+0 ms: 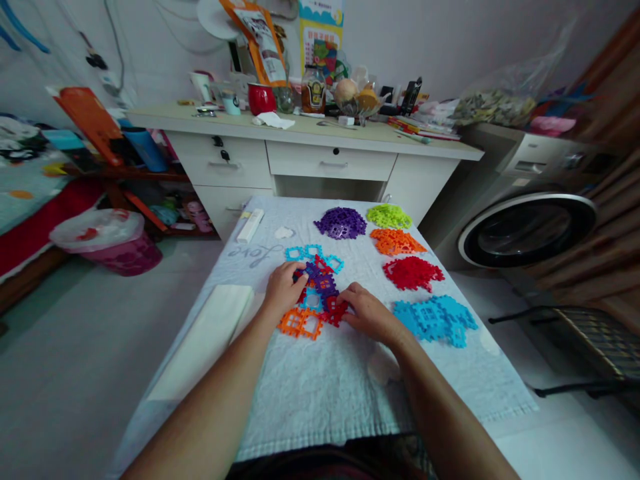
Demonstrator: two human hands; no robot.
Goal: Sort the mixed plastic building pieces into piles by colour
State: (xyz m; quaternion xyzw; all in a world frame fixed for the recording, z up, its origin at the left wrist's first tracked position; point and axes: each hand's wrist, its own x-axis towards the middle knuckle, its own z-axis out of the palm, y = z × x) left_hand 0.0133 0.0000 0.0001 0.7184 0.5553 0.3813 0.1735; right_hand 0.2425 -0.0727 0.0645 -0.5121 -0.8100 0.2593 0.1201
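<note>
On the cloth-covered table, plastic interlocking building pieces in blue, red, purple and orange lie joined or close together. My left hand [286, 288] has its fingers bent onto the purple pieces [320, 277] at the upper left of this group. My right hand [364, 308] pinches a red piece [333, 311] at the right side. Orange pieces [301, 323] form the near edge, and light blue pieces [314, 252] lie at the far edge. Fingertips hide part of the left side of the group.
Sorted piles stand to the right: purple [341, 223], yellow-green [390, 215], orange [397, 241], red [413, 272] and blue [435, 320]. A white long block [210, 333] and a small white box [251, 226] lie on the left. Behind stands a white desk [330, 161]; a washing machine [525, 200] is at right.
</note>
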